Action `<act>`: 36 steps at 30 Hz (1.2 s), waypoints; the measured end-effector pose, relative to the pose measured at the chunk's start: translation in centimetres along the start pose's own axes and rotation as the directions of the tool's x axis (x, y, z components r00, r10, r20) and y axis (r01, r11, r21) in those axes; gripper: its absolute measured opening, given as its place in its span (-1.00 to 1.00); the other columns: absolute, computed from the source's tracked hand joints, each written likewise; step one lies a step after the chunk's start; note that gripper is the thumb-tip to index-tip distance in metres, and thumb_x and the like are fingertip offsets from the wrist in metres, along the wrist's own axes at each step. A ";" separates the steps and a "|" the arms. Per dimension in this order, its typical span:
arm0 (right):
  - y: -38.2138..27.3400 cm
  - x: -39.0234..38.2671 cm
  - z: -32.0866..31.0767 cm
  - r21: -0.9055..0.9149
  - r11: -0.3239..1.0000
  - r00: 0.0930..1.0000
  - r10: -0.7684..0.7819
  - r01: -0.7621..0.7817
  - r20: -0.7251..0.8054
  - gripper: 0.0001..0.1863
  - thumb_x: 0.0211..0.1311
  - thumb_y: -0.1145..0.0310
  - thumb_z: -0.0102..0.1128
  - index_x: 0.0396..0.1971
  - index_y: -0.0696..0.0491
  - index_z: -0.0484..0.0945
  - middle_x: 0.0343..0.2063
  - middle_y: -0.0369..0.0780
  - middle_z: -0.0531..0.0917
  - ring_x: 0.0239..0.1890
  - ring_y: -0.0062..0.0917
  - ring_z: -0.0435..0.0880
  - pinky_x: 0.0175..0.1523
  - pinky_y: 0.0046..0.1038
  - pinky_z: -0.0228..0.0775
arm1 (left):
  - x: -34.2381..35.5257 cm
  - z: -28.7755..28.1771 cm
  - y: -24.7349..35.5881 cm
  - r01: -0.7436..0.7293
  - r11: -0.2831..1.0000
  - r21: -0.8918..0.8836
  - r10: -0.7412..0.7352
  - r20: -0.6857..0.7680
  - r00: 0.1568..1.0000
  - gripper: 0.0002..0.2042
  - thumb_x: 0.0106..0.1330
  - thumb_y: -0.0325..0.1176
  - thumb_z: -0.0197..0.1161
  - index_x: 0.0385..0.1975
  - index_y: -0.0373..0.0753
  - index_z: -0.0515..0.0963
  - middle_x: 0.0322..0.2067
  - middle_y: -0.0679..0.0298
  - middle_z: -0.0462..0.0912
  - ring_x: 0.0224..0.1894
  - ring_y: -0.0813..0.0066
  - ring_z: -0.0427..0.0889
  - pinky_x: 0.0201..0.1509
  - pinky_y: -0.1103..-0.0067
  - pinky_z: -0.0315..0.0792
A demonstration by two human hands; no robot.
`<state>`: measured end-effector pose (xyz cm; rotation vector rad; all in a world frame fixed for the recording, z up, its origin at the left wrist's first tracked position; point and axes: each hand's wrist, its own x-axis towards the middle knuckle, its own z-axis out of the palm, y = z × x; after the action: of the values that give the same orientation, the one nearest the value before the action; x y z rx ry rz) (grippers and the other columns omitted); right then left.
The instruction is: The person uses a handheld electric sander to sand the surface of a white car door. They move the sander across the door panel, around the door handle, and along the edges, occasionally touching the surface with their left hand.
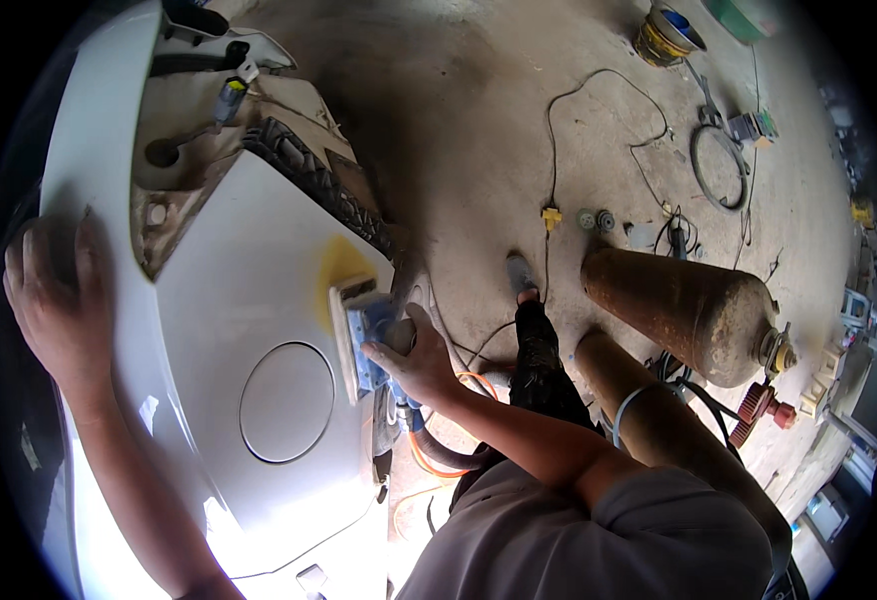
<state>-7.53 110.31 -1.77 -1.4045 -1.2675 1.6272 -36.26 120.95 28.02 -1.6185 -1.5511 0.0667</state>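
My right hand (416, 358) is wrapped round the top of a blue power sander (361, 335) with a dark hose (441, 452) running from its lower end. The sander's pad lies against the white car panel (229, 270), beside a yellowish patch (342, 258) near the panel's edge. A round fuel flap (287, 403), closed, is left of the sander. My left hand (59, 305) rests flat on the white car body farther left, its fingers apart and nothing held. The pad's contact face is hidden.
Beyond the panel, the lamp recess shows a connector (230, 101) and a black plastic bracket (309, 170). To the right lie a rusty gas cylinder (674, 310) and a second cylinder (649, 425). Cables (551, 130) trail across the concrete floor, and a bucket (667, 38) stands at the far right.
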 end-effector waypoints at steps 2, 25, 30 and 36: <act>-0.1 2.9 -0.5 0.051 0.995 0.995 0.083 -0.080 -0.063 -0.26 0.09 -0.03 0.63 0.06 0.20 0.50 -0.19 -0.04 0.73 -0.18 -0.34 0.74 0.02 -0.32 0.58 | 0.3 -0.9 1.1 0.033 0.999 0.007 -0.033 -0.026 0.999 -0.65 0.41 -0.20 0.35 0.04 -0.29 0.62 0.02 0.03 0.65 0.06 -0.02 0.63 0.18 0.24 0.51; -6.3 5.1 1.9 0.242 0.954 0.981 0.190 -0.175 -0.040 -0.35 0.10 0.15 0.66 0.01 0.20 0.47 -0.17 -0.29 0.60 -0.17 -0.61 0.53 -0.02 -0.50 0.43 | 1.2 -2.3 2.0 0.271 0.930 -0.249 -0.257 0.087 0.963 -0.62 0.25 -0.31 0.40 0.01 -0.36 0.60 0.15 -0.04 0.56 0.15 -0.01 0.52 0.19 0.25 0.42; 0.9 5.8 0.2 0.230 0.918 0.944 0.330 -0.322 0.005 -0.51 0.18 0.11 0.62 -0.21 0.09 0.48 -0.30 -0.36 0.55 -0.27 -0.66 0.46 -0.10 -0.47 0.39 | 1.3 -2.4 1.6 0.286 0.911 -0.299 -0.277 0.074 0.958 -0.62 0.20 -0.32 0.42 -0.03 -0.35 0.60 0.13 -0.05 0.57 0.13 -0.01 0.53 0.15 0.23 0.42; -7.8 4.1 2.4 0.318 0.930 0.983 0.173 -0.184 0.062 -0.53 0.24 0.11 0.57 -0.25 0.07 0.43 -0.30 -0.38 0.52 -0.27 -0.67 0.42 -0.15 -0.51 0.36 | 0.9 -2.0 1.4 0.281 0.909 -0.308 -0.273 0.067 0.960 -0.64 0.18 -0.31 0.43 -0.06 -0.31 0.60 0.10 -0.03 0.58 0.11 0.04 0.54 0.11 0.27 0.43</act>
<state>-11.76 116.04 3.95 -1.3196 -0.8584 1.8885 -33.80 120.85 28.90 -1.6199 -1.8679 -0.3354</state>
